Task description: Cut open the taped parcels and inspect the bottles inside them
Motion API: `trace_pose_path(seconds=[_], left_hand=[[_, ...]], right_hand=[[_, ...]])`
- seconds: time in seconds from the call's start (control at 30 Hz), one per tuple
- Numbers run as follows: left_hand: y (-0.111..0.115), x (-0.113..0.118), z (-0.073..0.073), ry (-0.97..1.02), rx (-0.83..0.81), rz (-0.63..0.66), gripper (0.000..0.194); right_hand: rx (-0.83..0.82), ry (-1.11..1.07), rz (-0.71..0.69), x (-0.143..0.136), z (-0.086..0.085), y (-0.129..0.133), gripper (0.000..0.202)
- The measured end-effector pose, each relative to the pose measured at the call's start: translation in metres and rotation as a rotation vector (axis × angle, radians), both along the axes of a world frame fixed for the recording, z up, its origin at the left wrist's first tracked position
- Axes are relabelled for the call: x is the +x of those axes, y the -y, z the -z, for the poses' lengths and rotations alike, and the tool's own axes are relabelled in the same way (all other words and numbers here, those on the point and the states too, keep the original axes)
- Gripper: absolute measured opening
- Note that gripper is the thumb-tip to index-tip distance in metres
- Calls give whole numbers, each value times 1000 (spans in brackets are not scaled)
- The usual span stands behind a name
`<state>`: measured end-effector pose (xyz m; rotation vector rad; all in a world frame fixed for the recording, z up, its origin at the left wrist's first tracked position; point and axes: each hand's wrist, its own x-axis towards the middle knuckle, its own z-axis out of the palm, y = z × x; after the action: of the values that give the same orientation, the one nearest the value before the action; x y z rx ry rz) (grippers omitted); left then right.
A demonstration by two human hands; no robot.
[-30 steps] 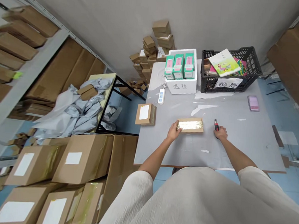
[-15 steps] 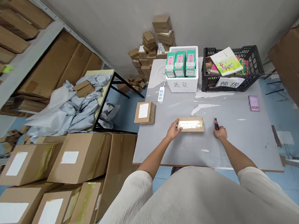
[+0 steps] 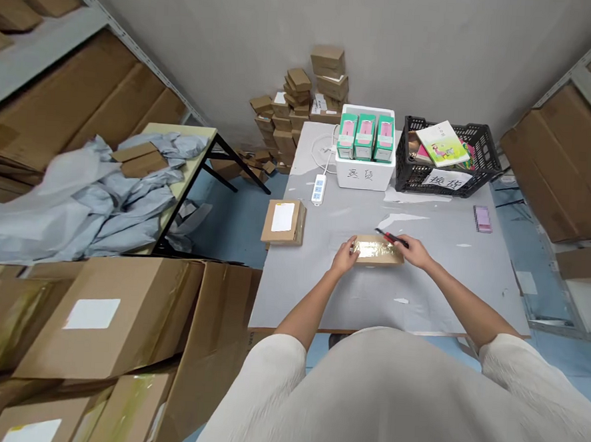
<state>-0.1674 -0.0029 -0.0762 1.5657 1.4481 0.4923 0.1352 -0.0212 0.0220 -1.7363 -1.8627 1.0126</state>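
Observation:
A small flat cardboard box [image 3: 378, 251] with shiny tape along its top lies near the middle of the grey table [image 3: 291, 294]. My left hand [image 3: 345, 256] grips the box's left end, thumb on top. Closed round a red and black box cutter [image 3: 392, 238] is my right hand [image 3: 414, 250], at the box's right end. The cutter's tip points left, over the box's far edge. A cardboard box with a white label [image 3: 282, 217] sits at the table's left edge.
At the table's back stand a white foam box [image 3: 361, 178] with green and pink packages and a black crate [image 3: 451, 180] holding books. A power strip [image 3: 318, 189] lies left of the foam box. Large cartons [image 3: 99, 322] are stacked at the left.
My right hand has moved left with the cutter, from the bare table to the box's right end. My left hand still holds the left end. The camera view has shifted slightly.

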Motion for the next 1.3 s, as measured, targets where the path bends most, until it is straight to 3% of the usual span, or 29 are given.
trace_pose_path(seconds=[0.1, 0.2, 0.4, 0.77, 1.3], left_hand=[[2, 4, 3, 37, 12, -18, 69], [3, 7, 3, 46, 10, -25, 68], [0, 9, 1, 41, 1, -20, 68], [1, 10, 3, 45, 9, -12, 70], [0, 8, 1, 36, 17, 6, 70]], right_hand=[[8, 209, -286, -24, -14, -2, 38], [-48, 411, -383, -40, -19, -6, 39], [-61, 576, -373, -55, -23, -13, 40], [-58, 633, -422, -68, -23, -23, 38], [-121, 770, -476, -86, -40, -33, 37]])
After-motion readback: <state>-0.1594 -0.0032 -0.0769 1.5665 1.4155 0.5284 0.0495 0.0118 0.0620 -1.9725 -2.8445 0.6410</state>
